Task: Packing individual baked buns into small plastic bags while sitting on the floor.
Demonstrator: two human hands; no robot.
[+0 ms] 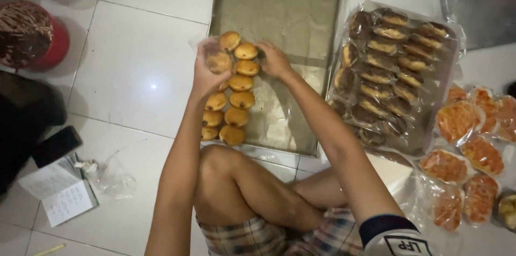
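Note:
A metal baking tray (279, 3) lined with paper lies on the white tiled floor in front of me. Two rows of small golden buns (240, 100) sit along its left side. My left hand (207, 76) holds a clear plastic bag (209, 49) with a bun inside, above the top of the rows. My right hand (274, 59) grips the other edge of that bag beside the top buns. My bare knee (220, 159) rests at the tray's near edge.
Right of the tray lie a large pile of bagged dark-topped pastries (389, 68) and several bagged orange-topped breads (462, 148). At left are a red tub (37, 35), an open notebook (59, 189), a dark phone (56, 146) and loose plastic bags (110, 178).

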